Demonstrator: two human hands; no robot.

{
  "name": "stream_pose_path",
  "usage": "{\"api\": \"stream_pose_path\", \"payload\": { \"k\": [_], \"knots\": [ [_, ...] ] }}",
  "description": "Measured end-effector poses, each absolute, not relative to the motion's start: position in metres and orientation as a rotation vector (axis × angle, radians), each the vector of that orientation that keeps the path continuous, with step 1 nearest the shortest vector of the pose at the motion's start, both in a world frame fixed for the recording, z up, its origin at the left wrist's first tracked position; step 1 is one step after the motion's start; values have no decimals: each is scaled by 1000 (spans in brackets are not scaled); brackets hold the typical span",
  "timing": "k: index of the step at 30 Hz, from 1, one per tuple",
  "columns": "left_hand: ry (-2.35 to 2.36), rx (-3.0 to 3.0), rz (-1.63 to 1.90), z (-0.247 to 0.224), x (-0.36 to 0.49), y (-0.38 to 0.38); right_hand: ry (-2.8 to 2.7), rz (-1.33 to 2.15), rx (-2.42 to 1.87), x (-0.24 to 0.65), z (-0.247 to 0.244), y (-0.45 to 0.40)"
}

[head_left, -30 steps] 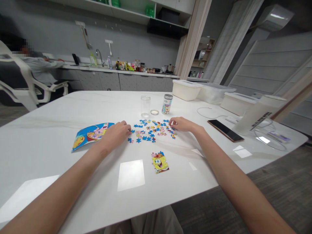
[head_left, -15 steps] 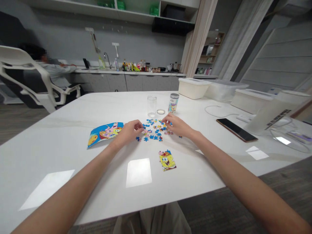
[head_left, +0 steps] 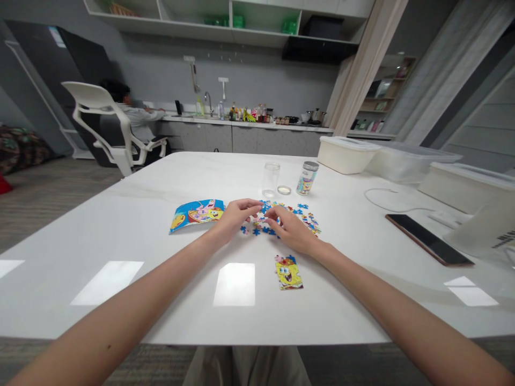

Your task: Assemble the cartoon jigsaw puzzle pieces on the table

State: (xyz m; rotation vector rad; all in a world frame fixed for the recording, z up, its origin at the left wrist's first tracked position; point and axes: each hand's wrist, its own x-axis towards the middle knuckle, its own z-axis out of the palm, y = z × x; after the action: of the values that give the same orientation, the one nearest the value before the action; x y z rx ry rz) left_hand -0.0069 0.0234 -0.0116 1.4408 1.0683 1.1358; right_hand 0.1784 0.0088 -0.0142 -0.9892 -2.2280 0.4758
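Standing beyond puzzle pieces (head_left: pixel 302 206), a canister (head_left: pixel 308 178) bears a SpongeBob label (head_left: pixel 306 184).

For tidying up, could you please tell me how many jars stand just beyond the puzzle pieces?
2: the clear jar on the left and the printed jar on the right; none seems hidden.

The head camera looks forward and down across the glossy white table (head_left: pixel 322 316) — from its near edge — toward the flat grey wall (head_left: pixel 161 69).

Lettering on the white container (head_left: pixel 480 225) and lidded jar (head_left: pixel 307 178) is unreadable
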Motion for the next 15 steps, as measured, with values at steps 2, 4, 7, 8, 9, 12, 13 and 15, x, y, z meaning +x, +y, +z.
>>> {"api": "stream_pose_path", "payload": {
  "k": [2,4,7,8,9,12,13,15],
  "knots": [
    [1033,1438,1127,-13,-6,23,-2234,442,-1008,179,-13,9],
    [1016,1440,1117,-14,-4,21,-2244,398,-1018,180,-13,10],
    [1045,1442,1084,-13,-1,17,-2260,346,-1023,181,-15,13],
    [1055,1447,1070,-12,0,16,-2264,334,-1028,181,-16,13],
    [1055,1451,1058,-11,0,16,-2267,323,-1031,182,-16,14],
    [1019,1458,1038,-11,1,15,-2275,308,-1020,184,-16,16],
    [1015,1457,1034,-11,1,16,-2279,311,-1011,184,-16,16],
    [1025,1452,1018,-12,1,16,-2285,322,-1003,185,-15,16]
  ]
}}
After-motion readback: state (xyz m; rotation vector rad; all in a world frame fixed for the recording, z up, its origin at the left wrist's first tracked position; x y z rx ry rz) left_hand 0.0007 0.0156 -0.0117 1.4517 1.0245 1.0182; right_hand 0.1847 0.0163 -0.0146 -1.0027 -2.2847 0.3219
